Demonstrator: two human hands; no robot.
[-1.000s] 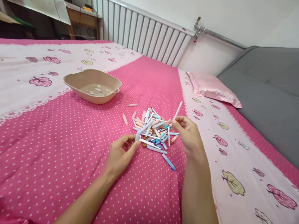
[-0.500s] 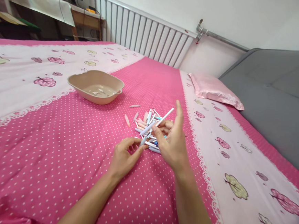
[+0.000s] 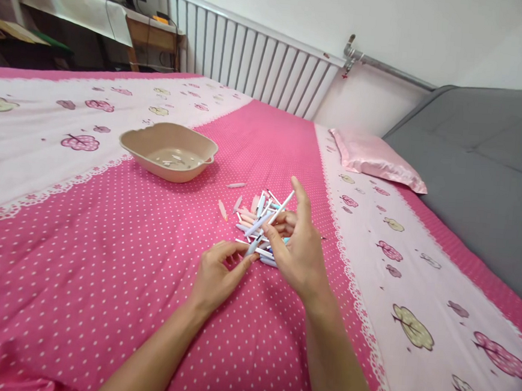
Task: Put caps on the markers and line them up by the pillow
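My left hand (image 3: pixel 217 275) is closed in a pinch, thumb and fingers on a slim grey-blue pen part (image 3: pixel 254 245). My right hand (image 3: pixel 304 256) grips a thin white pen tube (image 3: pixel 284 205) that slants up and away, its index finger raised off it. The near end of the tube comes close to the grey-blue part; I cannot tell whether they join. Beneath both hands lies a heap of pen parts (image 3: pixel 247 216), pink, lavender, blue and white, partly hidden by my right hand. A few loose ones, among them a pale pink piece (image 3: pixel 222 209), lie left of the heap.
A beige plastic basin (image 3: pixel 166 173) with a few small pale pieces inside stands on the pink dotted bedspread (image 3: pixel 116 256). Farther right are a pink pillow (image 3: pixel 376 160) and a grey padded headboard (image 3: pixel 482 146). Behind the bed is a white radiator (image 3: pixel 254 56).
My right hand has moved slightly left and tipped the white tube, bringing it nearer my left hand. My left hand has barely moved. Both still hold their pieces.
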